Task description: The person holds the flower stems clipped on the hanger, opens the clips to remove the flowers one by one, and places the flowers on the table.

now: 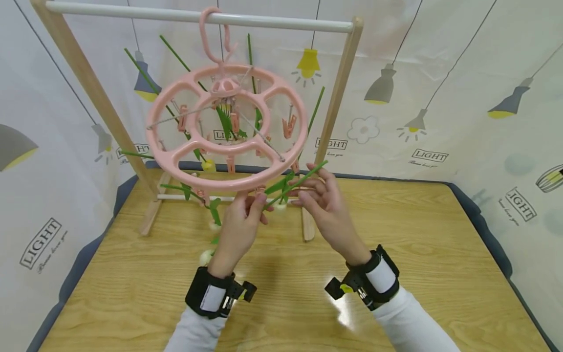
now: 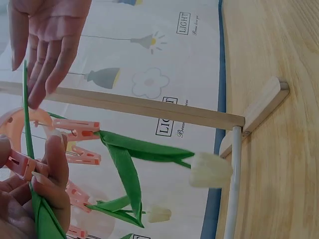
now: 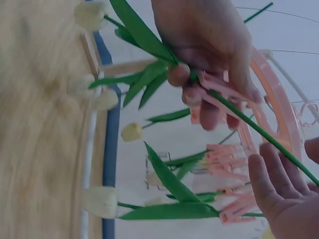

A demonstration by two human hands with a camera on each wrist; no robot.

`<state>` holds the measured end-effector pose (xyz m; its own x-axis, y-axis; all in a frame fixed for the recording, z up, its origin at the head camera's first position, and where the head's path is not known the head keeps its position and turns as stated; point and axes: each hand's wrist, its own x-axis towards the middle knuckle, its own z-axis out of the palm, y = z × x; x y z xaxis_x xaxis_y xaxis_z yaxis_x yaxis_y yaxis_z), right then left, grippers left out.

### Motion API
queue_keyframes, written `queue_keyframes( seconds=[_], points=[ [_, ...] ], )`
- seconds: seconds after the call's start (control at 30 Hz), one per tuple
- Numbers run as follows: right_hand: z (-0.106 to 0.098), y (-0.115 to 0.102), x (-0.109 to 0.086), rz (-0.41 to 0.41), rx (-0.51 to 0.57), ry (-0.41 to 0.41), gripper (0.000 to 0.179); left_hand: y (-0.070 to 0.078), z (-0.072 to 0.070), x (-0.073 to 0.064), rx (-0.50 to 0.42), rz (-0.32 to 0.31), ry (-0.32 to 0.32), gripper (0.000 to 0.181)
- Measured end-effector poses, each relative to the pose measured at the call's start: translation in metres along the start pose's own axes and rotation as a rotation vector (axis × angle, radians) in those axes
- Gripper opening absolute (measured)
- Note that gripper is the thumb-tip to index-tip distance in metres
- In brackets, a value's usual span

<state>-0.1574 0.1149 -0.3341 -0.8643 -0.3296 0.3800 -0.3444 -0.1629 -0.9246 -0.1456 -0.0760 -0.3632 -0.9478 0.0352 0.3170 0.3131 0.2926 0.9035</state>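
Observation:
My left hand (image 1: 239, 227) is under the front rim of a round pink clip hanger (image 1: 215, 184). Its thumb and fingers pinch a pink clothespin (image 2: 21, 165), and a green tulip stem (image 1: 303, 180) runs through the clip. In the right wrist view, green leaves (image 3: 142, 37) and a white tulip head (image 3: 90, 15) stick out past the left hand. Loosely spread, my right hand (image 1: 327, 210) is by the stem's free end, its fingers fairly straight. Other artificial tulips hang head-down from the hanger's clips, among them a white one (image 2: 212, 170) and a yellow one (image 1: 208, 165).
The hanger's hook (image 1: 204, 34) hangs on the white bar (image 1: 281, 20) of a wooden-legged stand (image 1: 336, 93). Its foot (image 1: 309, 227) rests on the wood-grain table (image 1: 418, 254). A printed cloth (image 1: 462, 122) with lamp drawings rises behind, and strings cross the hanger.

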Motion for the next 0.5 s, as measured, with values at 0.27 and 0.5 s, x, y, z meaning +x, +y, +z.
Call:
queue_keyframes(
  seconds=[0.27, 0.5],
  points=[
    [0.022, 0.011, 0.004, -0.050, 0.240, 0.046, 0.061, 0.000, 0.001, 0.000, -0.022, -0.007, 0.028, 0.039],
    [0.029, 0.019, 0.008, -0.117, 0.227, 0.095, 0.054, 0.001, 0.000, -0.001, -0.014, -0.035, 0.049, 0.040]
  ],
)
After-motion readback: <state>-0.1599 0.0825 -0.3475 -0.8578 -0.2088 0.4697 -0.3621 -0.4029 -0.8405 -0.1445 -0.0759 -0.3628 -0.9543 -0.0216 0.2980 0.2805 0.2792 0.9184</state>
